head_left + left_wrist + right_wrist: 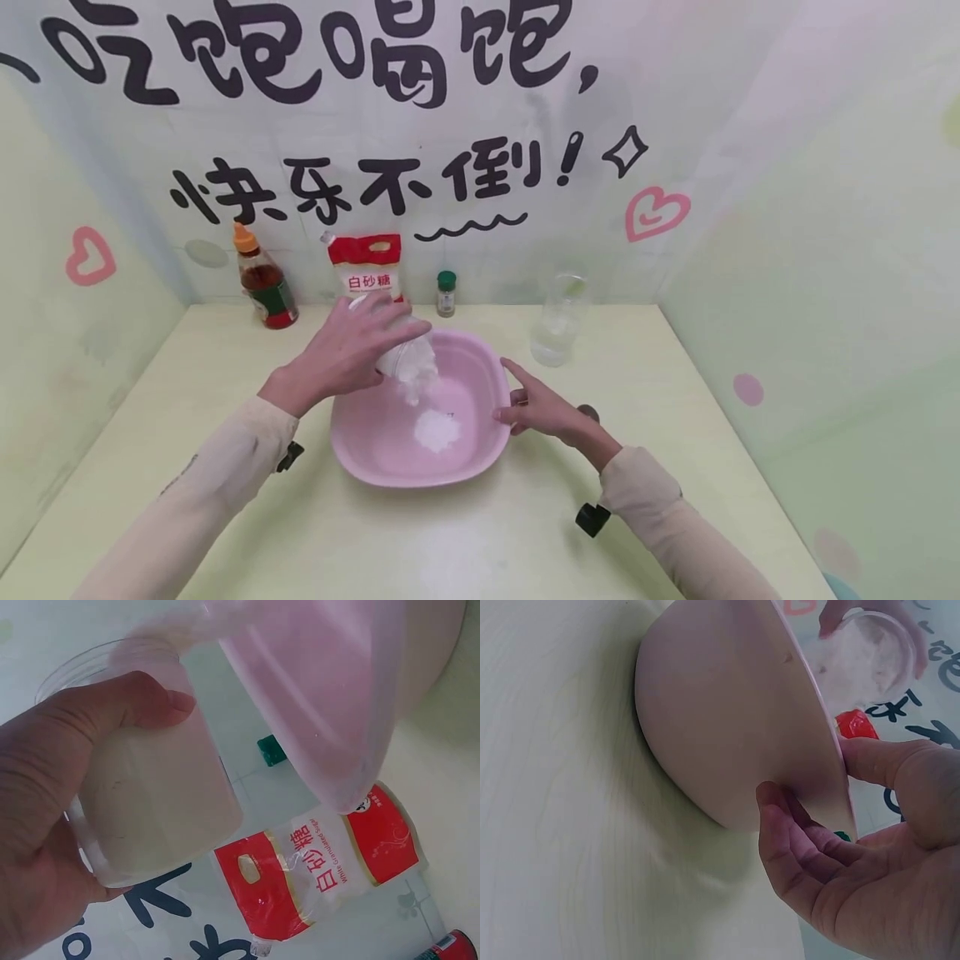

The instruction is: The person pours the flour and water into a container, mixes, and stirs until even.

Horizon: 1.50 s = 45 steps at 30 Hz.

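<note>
My left hand (341, 350) grips a clear plastic jar (161, 802) of white powder, tipped over the pink basin (375, 446). White powder (417, 371) spills from the jar's mouth. Below it, a small heap of white powder (437, 431) lies on the basin floor. At the basin's right side, my right hand (543, 408) pinches the rim, thumb over the edge and fingers against the outer wall, as the right wrist view shows. The basin stands on the table.
Along the back wall stand a sauce bottle (268, 292) with an orange cap, a red-and-white sugar bag (365, 271) and a small green-capped bottle (446, 296). A clear glass (558, 325) stands at the back right of the pale table (637, 358).
</note>
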{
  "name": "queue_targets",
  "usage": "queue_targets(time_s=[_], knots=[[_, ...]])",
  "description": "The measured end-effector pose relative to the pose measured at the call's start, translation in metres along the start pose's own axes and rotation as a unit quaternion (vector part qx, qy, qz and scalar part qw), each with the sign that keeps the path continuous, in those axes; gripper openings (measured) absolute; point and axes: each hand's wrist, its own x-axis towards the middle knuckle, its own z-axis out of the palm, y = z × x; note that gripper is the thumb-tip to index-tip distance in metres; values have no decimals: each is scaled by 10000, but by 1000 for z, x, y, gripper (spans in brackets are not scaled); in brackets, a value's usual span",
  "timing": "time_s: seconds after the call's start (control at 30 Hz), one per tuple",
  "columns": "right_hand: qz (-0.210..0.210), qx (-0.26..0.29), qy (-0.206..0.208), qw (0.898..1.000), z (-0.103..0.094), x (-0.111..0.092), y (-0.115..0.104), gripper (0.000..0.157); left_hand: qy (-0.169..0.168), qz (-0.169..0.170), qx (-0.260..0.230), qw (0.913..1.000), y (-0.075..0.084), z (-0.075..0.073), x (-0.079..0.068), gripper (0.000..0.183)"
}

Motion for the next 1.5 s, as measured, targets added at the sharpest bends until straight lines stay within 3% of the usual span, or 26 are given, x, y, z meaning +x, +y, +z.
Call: queue_targets(time_s=[0.33, 0.67, 1.0, 1.13, 1.2, 1.3, 1.5], knots=[[-35, 5, 12, 10000, -1, 0, 0, 96, -49, 7, 38, 10000, 0, -1, 4, 89], [0, -6, 18, 10000, -1, -1, -2, 96, 11, -208, -324, 9993, -1, 0, 2, 88], [18, 2, 27, 10000, -1, -1, -3, 95, -170, -888, -1151, 9892, -7, 5, -3, 94], [27, 2, 28, 10000, -1, -2, -3, 94, -28, -1118, -1617, 9805, -11, 8, -5, 95], [28, 13, 17, 10000, -1, -2, -3, 94, 141, -1317, -2062, 9695, -13, 10, -8, 96], [10, 20, 2, 10000, -1, -2, -3, 94, 394, -1706, -2857, 9422, -17, 12, -13, 98], [4, -3, 0, 10000, 0, -4, -3, 94, 792, -2674, -4241, 8616, -28, 13, -24, 103]])
